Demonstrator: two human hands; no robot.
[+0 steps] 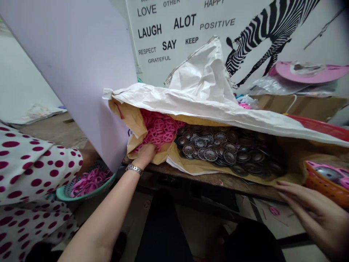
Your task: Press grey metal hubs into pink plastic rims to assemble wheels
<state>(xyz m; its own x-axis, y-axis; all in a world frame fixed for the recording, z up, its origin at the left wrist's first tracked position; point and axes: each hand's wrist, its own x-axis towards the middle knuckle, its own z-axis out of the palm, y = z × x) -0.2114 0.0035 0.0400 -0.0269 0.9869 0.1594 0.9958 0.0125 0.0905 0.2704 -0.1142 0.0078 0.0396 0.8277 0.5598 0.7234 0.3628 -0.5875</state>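
Observation:
A large white sack with a brown paper lining [191, 103] lies open on a wooden bench. Its left end holds a pile of pink plastic rings with spokes [160, 129]; to their right is a heap of dark grey metal-looking discs [215, 149]. My left hand [147, 154], with a watch on the wrist, reaches into the near edge of the pink pile, its fingertips hidden among the pieces. My right hand [313, 211] is at the sack's near edge on the right, below an orange basket [324, 189], with fingers stretched out and nothing in it.
Beside me on the left, a person in a dotted garment [35, 167] reaches toward a teal basket [81, 196] of pink pieces, behind a pale upright panel [89, 72]. A red tray edge [321, 127] and a cardboard box [305, 105] stand behind the sack.

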